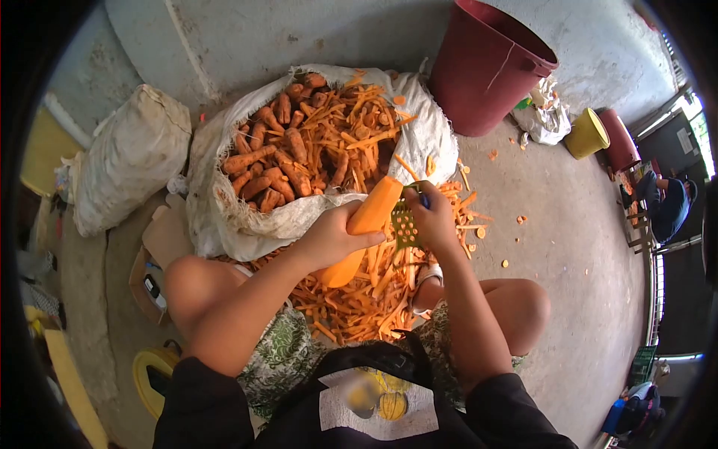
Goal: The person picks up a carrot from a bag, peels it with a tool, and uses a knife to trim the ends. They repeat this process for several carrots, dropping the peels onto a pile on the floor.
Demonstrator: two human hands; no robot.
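My left hand (334,236) is closed round a large peeled carrot (376,206), held tilted with its top end up and to the right. In my right hand (434,218), close beside the carrot, is a small blue-handled tool (425,200); the fingers hide most of it, so its working end cannot be made out. A green piece with holes (404,227) shows between the two hands. Beneath them lies a heap of orange peel strips (351,308). Just beyond, an open white sack (206,198) holds many unpeeled carrots (295,146) with peelings on top.
A tall dark red bin (482,71) stands by the wall at the back right. To the left are a full white sack (134,161) and an open cardboard box (153,277). A yellow bucket (587,135) is further right. Other people (669,206) are at the right edge.
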